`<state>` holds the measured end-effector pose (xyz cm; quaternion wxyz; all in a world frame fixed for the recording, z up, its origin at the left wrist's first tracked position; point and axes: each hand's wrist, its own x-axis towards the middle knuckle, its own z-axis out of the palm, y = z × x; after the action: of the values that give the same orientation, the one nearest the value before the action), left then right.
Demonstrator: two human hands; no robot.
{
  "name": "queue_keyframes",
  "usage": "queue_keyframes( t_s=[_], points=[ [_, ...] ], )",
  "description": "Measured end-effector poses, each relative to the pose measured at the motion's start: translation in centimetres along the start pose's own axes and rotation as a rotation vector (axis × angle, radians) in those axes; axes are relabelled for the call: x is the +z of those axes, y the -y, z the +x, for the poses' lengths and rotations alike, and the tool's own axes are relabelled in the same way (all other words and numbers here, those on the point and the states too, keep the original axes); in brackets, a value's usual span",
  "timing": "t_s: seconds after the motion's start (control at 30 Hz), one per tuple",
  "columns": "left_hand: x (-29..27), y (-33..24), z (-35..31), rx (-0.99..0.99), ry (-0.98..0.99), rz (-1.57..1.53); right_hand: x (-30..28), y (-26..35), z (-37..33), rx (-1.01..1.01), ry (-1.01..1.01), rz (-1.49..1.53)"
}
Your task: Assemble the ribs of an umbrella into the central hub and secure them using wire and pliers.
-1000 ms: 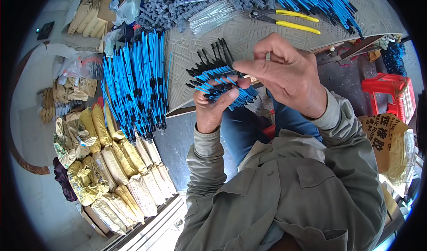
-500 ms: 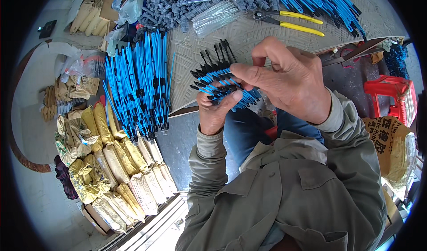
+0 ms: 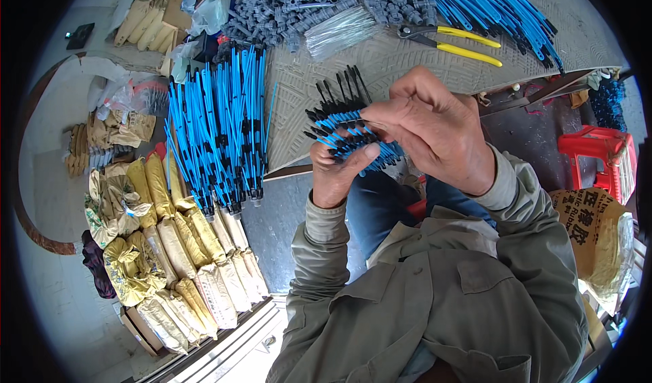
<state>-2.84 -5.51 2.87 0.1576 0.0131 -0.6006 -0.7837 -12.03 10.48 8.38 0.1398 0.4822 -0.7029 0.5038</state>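
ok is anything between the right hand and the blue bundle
Nothing visible: the right hand's fingertips are right at the bundle, though actual contact is hard to tell. The left hand holds it from the near side; the pliers lie clear on the table.

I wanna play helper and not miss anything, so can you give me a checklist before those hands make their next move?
1. Left hand holding the bundle of blue-and-black pieces: ok.
2. Right hand up at the bundle: ok, its fingertips are at the bundle's right side.
3. Something thin pinched in those fingertips: cannot tell, too small to see.
4. Black ends lined up evenly: not ok, they stick out unevenly.
5. Yellow-handled pliers lying on the table: ok, apart from both hands.
6. Clear strips on the table: ok, beside the pliers.
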Motion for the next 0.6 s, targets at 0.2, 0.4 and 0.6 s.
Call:
queue_keyframes(
  t_s=[0.2, 0.4, 0.6],
  points=[
    [0.3, -0.4, -0.1, -0.013, 0.002, 0.011, 0.1, 0.3, 0.1, -0.043, -0.009, -0.034],
    [0.2, -0.4, 0.0, -0.046, 0.005, 0.071, 0.3, -0.6, 0.5, -0.151, 0.015, -0.079],
    [0.1, 0.0, -0.2, -0.028, -0.022, 0.066, -0.3, -0.1, 1.3, -0.223, 0.02, -0.155]
  ],
)
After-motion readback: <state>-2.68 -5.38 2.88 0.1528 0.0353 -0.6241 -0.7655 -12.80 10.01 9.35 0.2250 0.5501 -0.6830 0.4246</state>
